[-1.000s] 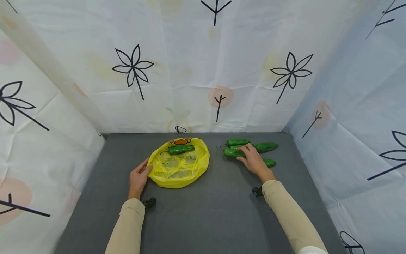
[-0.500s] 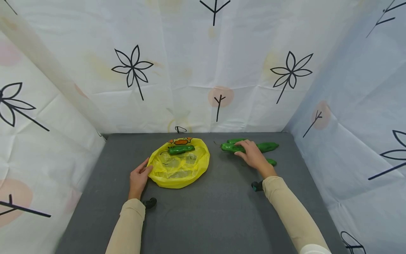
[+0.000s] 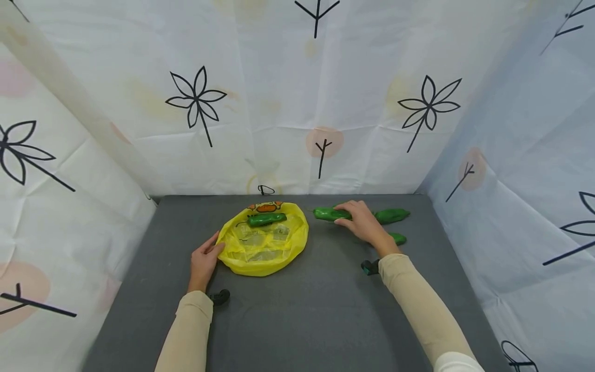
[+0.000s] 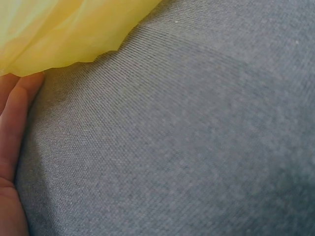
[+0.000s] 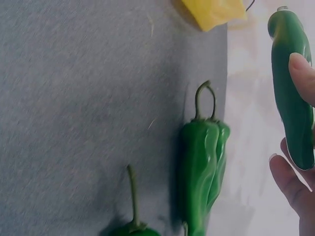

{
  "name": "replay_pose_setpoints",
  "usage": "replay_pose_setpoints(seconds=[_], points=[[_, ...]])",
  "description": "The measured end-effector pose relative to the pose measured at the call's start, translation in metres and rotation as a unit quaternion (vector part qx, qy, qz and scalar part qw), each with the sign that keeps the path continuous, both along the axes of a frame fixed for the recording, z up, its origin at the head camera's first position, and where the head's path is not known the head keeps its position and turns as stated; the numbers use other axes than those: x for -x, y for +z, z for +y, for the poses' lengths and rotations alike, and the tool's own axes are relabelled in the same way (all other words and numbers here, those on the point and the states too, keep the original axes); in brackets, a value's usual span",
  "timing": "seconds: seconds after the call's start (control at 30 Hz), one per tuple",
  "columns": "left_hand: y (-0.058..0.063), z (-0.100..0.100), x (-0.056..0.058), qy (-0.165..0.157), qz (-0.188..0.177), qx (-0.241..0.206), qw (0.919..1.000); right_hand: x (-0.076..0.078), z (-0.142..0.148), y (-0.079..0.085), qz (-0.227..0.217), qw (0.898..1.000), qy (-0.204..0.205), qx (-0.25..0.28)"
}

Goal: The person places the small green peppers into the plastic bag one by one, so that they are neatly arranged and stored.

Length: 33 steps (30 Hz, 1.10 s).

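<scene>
A round yellow plastic bag (image 3: 260,269) stands with its mouth spread wide, and one green pepper (image 3: 266,219) lies inside it. My left hand (image 3: 203,264) pinches the left rim of this bag; in the left wrist view its fingertips (image 4: 33,81) go partly under the yellow plastic. Held in my right hand (image 3: 364,223) is another green pepper (image 5: 288,105), raised off the table between thumb and fingers. More green peppers (image 3: 392,215) lie on the table beside and under that hand, which partly hides them. The right wrist view shows two peppers (image 5: 199,169) lying side by side, stems up.
The grey table (image 3: 297,320) ends at a white cloth backdrop (image 3: 279,103) printed with black leaf drawings. Similar cloth (image 3: 511,206) hangs along both sides. A small dark device (image 3: 220,297) sits at each wrist.
My right hand has lifted a green pepper from the group and moved it left and slightly away from me, toward the bag. The left hand and the bag have stayed in place.
</scene>
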<state>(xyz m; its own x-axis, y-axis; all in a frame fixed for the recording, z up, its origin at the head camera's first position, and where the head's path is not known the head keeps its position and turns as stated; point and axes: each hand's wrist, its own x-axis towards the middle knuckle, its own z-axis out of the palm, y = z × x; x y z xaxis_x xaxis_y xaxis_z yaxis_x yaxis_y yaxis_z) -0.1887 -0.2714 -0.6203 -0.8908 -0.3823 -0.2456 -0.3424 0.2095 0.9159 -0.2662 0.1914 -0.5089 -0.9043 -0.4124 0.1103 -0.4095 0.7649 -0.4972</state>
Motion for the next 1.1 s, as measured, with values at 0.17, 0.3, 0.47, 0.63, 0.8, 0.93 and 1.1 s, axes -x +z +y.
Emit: replay_pose_setpoints(seconds=[0.17,0.3,0.47,0.63,0.8,0.93,1.1], points=[[0.002,-0.001,-0.001,-0.009,-0.002,-0.009,0.9999,0.002,-0.011,0.005,0.001,1.000,0.016,0.006],[0.003,-0.001,-0.002,-0.012,-0.006,-0.005,0.9999,0.004,-0.019,0.009,0.010,1.000,0.029,0.005],[0.004,-0.001,-0.002,-0.011,-0.005,-0.006,0.9999,0.006,-0.030,0.015,0.012,0.999,0.040,0.005],[0.002,-0.001,-0.002,-0.011,-0.002,-0.003,0.9999,0.010,-0.040,0.018,0.009,0.999,0.050,-0.002],[0.003,0.000,-0.002,-0.012,-0.004,-0.001,0.9999,0.012,-0.049,0.019,0.006,0.998,0.060,-0.010],[0.003,0.000,-0.002,-0.015,-0.005,-0.003,0.9999,0.013,-0.055,0.021,0.010,0.997,0.072,-0.019],[0.004,-0.001,-0.002,-0.012,-0.005,-0.004,0.9999,0.016,-0.063,0.026,0.004,0.996,0.086,-0.022]])
